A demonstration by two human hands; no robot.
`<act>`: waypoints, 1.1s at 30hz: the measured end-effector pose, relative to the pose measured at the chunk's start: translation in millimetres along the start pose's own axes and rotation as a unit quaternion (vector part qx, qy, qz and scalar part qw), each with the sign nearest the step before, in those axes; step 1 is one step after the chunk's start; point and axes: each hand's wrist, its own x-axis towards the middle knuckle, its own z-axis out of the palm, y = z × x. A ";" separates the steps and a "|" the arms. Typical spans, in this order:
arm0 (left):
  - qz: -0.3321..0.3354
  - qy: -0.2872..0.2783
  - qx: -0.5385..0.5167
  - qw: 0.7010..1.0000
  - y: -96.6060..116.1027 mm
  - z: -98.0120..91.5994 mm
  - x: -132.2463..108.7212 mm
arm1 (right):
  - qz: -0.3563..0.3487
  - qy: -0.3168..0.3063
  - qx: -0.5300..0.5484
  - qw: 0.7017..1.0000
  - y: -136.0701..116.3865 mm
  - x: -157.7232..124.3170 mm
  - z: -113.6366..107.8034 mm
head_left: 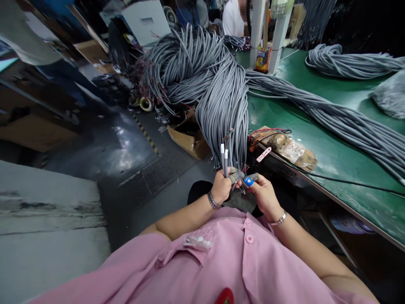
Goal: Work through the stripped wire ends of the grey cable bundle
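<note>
Grey cables with white sleeved ends and thin coloured wires stand up out of my left hand, whose fingers are wrapped round them. Finger covers show on that hand. Close on its right, my right hand pinches at the cable ends, with blue tape on the thumb; what exactly lies between its fingertips is too small to make out. Behind both hands hangs a thick bundle of grey cables, draped over the table's left edge, its lower ends near my fingers.
On the green table lie a taped wooden block, a long cable bundle and a coiled bundle. A cardboard box is on the floor. A person in white is behind; another stands at the left.
</note>
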 end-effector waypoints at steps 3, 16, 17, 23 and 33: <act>-0.011 -0.005 0.008 1.000 1.3 0.0 0.7 | 0.009 -0.012 0.003 1.000 -4.1 2.3 -2.5; -0.026 -0.012 0.015 0.999 -1.0 4.2 0.9 | 0.002 0.021 0.036 0.999 -9.4 13.4 2.6; -0.027 -0.008 0.012 1.000 -1.7 4.4 1.0 | 0.006 0.026 0.044 0.999 -7.1 12.9 2.7; -0.020 -0.005 0.006 1.000 -5.0 5.4 1.0 | 0.010 0.030 0.086 0.996 0.0 11.0 3.4; -0.027 0.008 -0.034 0.999 -0.2 10.7 5.7 | -0.001 0.017 0.089 0.996 1.3 12.4 1.0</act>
